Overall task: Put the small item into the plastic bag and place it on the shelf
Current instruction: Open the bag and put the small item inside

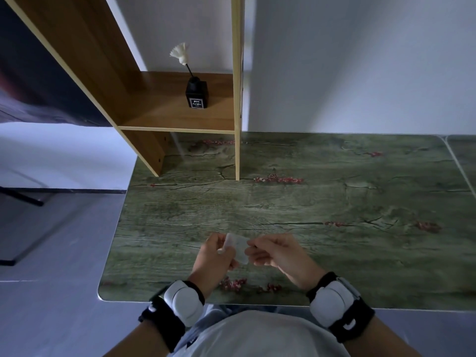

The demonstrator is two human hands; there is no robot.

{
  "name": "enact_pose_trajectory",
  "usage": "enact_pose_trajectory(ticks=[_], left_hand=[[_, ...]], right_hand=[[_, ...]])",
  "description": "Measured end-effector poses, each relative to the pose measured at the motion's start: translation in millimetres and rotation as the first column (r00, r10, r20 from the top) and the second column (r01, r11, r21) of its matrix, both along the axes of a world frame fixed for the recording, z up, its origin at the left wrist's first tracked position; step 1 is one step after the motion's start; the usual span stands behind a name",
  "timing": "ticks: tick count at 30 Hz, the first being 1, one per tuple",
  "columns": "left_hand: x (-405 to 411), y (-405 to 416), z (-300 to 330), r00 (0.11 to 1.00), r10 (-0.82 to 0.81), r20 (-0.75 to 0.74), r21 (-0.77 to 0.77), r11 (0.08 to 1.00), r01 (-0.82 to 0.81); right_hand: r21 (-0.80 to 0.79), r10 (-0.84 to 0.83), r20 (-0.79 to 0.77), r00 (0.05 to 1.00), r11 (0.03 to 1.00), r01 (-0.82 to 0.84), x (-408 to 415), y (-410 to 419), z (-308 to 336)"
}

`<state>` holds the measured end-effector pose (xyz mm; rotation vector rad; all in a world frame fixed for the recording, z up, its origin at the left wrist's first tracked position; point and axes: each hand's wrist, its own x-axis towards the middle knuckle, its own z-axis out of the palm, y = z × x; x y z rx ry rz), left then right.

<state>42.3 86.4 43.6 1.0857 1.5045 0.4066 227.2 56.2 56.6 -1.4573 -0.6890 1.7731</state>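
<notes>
A small clear plastic bag point(238, 247) is held between both hands just above the green table point(334, 202), near its front edge. My left hand point(215, 257) pinches the bag's left side with thumb and fingers. My right hand point(277, 253) pinches its right edge. The small item cannot be made out; it may be hidden in the bag or under my fingers. The wooden shelf point(164, 112) stands at the table's back left, well beyond both hands.
A black diffuser bottle point(196, 95) with a white flower stick stands on the shelf board, toward its right side. The shelf's thin pale uprights point(237, 99) rest on the table. White wall behind; grey floor to the left of the table.
</notes>
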Motion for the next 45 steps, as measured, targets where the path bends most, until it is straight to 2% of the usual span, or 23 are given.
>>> enact_pose_trajectory(ticks=[4, 8, 11, 16, 22, 26, 35, 38, 41, 45], left_hand=[[1, -1, 2, 1.0, 0.014, 0.008, 0.008, 1.0, -0.014], [1, -1, 6, 1.0, 0.012, 0.012, 0.008, 1.0, -0.012], [1, 0, 5, 1.0, 0.005, -0.009, 0.006, 1.0, -0.005], [0, -1, 4, 1.0, -0.006, -0.028, 0.017, 1.0, 0.006], [3, -3, 4, 1.0, 0.001, -0.007, 0.015, 1.0, -0.001], [3, -5, 4, 0.999, -0.034, 0.007, 0.0, 0.999, 0.034], [10, -5, 7, 1.0, -0.01, 0.016, -0.026, 1.0, 0.01], [18, -7, 12, 0.995, 0.015, 0.102, -0.028, 1.0, -0.012], [24, -8, 18, 0.977, 0.056, 0.205, -0.057, 0.997, -0.046], [25, -5, 17, 0.979, 0.047, 0.199, -0.031, 0.999, -0.041]], right_hand=[[-0.069, -0.068, -0.14, 0.988, 0.996, 0.059, 2, 0, 2], [-0.074, -0.046, -0.15, 0.988, 0.997, 0.035, 4, -1, 4], [-0.062, -0.018, -0.094, 0.995, 0.998, 0.012, 4, -2, 3], [0.012, -0.016, 0.158, 0.987, 1.0, 0.014, 3, -2, 6], [0.012, -0.037, 0.118, 0.992, 0.999, 0.036, 2, -4, 11], [-0.042, -0.132, 0.093, 0.987, 0.99, 0.136, 1, -4, 10], [0.03, -0.154, 0.25, 0.956, 0.988, 0.152, -9, -4, 15], [0.054, -0.174, 0.357, 0.918, 0.985, 0.166, -25, 1, 13], [0.124, -0.2, 0.529, 0.825, 0.98, 0.158, -34, 6, 8], [0.185, -0.222, 0.551, 0.804, 0.972, 0.142, -35, 8, 7]])
